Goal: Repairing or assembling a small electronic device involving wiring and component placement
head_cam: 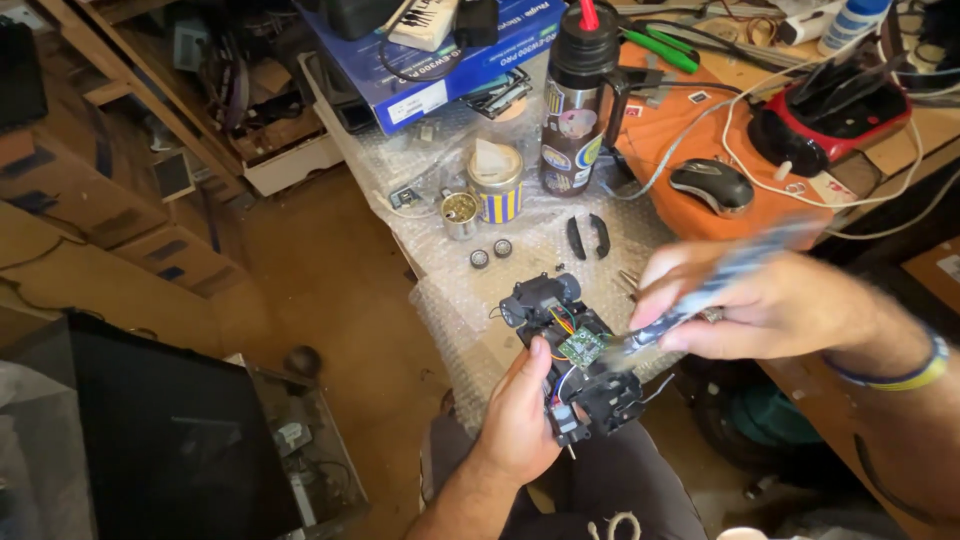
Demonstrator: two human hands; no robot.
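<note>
1. The left hand (520, 410) comes up from the near edge and holds a small black toy car chassis (572, 360), its fingers wrapped under the frame and the thumb pressed on the left side of it.
2. The chassis sits in the air just off the near edge of the tabletop (690, 130), above the person's lap, with a green circuit board (581, 346) and coloured wires showing on top.
3. The right hand (760, 300) reaches in from the right, its fingers pinched around a long thin tool (700, 290); the tool is blurred, so it may be a screwdriver or a brush, I cannot tell which. Its tip meets the chassis just beside the circuit board.
4. A blue and yellow band (915, 372) circles the right wrist.
5. Bubble wrap (450, 300) covers the tabletop just beyond the chassis. On it lie two small wheels (491, 253) and two curved black parts (588, 236).
6. Farther off stand a yellow-striped tin (497, 183), a small open can (459, 213) and a dark bottle (575, 100) covered in stickers.
7. To the right, a computer mouse (712, 185) rests on an orange mat (690, 130).
</note>
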